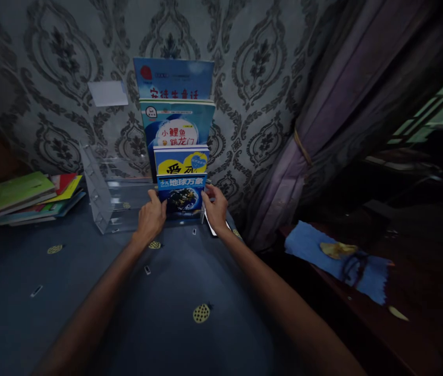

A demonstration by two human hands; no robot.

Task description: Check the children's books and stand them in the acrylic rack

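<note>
A small blue book with an Earth picture (182, 201) stands upright at the front of a clear tiered book stand (100, 196). My left hand (151, 216) holds its left edge, with the fingers closed. At the right edge, my right hand (216, 208) pinches the same book between thumb and fingers. Rising in steps behind it are a blue-and-yellow book (180, 159), a teal book (201, 120) and a taller blue book (174, 75). The stand's left tiers hold no books. What the fingertips do behind the front book is hidden.
A pile of colourful books (25, 196) lies at the left on the dark blue tablecloth (119, 313). Patterned wallpaper (258, 62) backs the stand. A tied purple curtain (284, 156) hangs at the right, near a blue cloth (311, 245) on a dark red surface.
</note>
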